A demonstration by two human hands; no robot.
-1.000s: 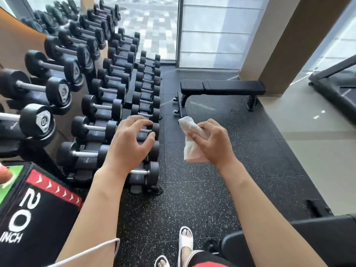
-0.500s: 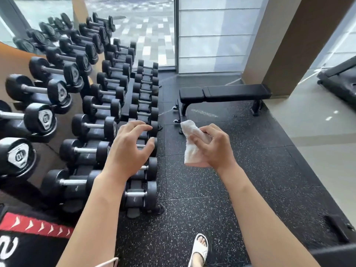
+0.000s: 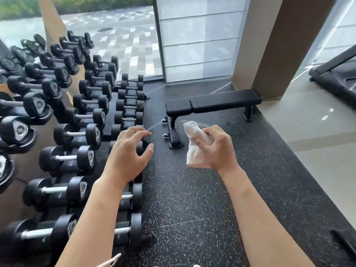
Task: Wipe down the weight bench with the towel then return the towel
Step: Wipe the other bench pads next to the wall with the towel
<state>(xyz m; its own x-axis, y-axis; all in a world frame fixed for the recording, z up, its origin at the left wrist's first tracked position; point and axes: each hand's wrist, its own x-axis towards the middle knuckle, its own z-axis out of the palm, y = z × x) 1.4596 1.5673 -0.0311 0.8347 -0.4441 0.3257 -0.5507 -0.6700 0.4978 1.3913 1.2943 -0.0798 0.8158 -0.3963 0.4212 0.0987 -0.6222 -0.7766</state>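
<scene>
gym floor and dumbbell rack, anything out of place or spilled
Nothing stands out. The black dumbbells sit in rows on their rack, the black padded weight bench stands level on the speckled rubber floor, and the white towel is in the right hand.

Bright daylight floods through the window [image 3: 123,35]; wide-angle edges bend, dumbbells [image 3: 28,108] slightly motion-blurred.
</scene>
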